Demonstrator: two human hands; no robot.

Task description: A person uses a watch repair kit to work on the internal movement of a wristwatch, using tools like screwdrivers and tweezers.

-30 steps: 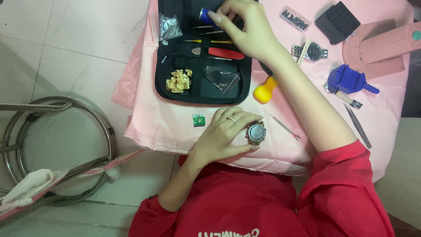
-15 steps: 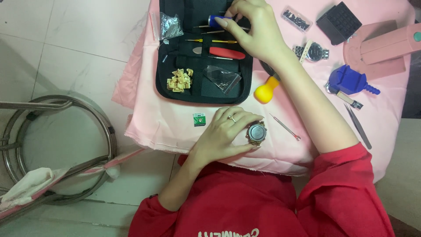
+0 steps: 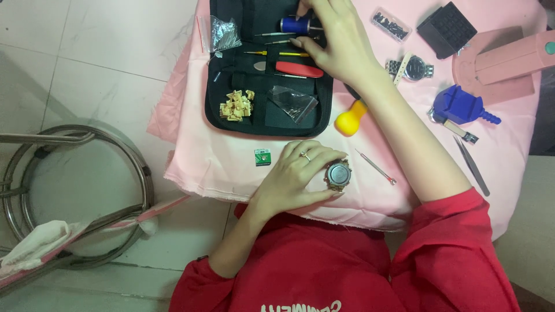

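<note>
Holding a round watch case (image 3: 338, 175) at lower centre of the frame, the left hand (image 3: 295, 179) pins it flat on the pink cloth (image 3: 202, 167) covering the tabletop; grip: fingertips curled round the case rim, closed on it. Red sleeves fill the bottom edge.

Just left of that hand: a small green packet (image 3: 263, 156), apart from the fingers. Just right of the case: a thin pin tool (image 3: 376, 167), lying free.

Mid frame: a yellow-headed mallet (image 3: 351, 118), partly under the right forearm. Right of it: a blue case tool (image 3: 461, 107), tweezers (image 3: 474, 164).

Upper centre: an open black tool pouch (image 3: 231, 124). Inside it: tan plastic pieces (image 3: 237, 104), a clear bag (image 3: 293, 103), a red-handled tool (image 3: 299, 70), a thin yellow-tipped driver (image 3: 272, 53). The right hand (image 3: 338, 43) reaches into the pouch top, fingertips at a blue-handled tool (image 3: 295, 24); whether the grip has closed on it, cannot tell, since the palm hides the contact.

Top right: a wristwatch (image 3: 413, 68), a black block (image 3: 446, 28), a pink press (image 3: 503, 63). Left of frame: a metal stool (image 3: 87, 190) on the floor.

Note on method: judged best to keep the case pressed flat while the far hand draws one tool clear, lifting straight out so neighbouring drivers stay in their loops.
</note>
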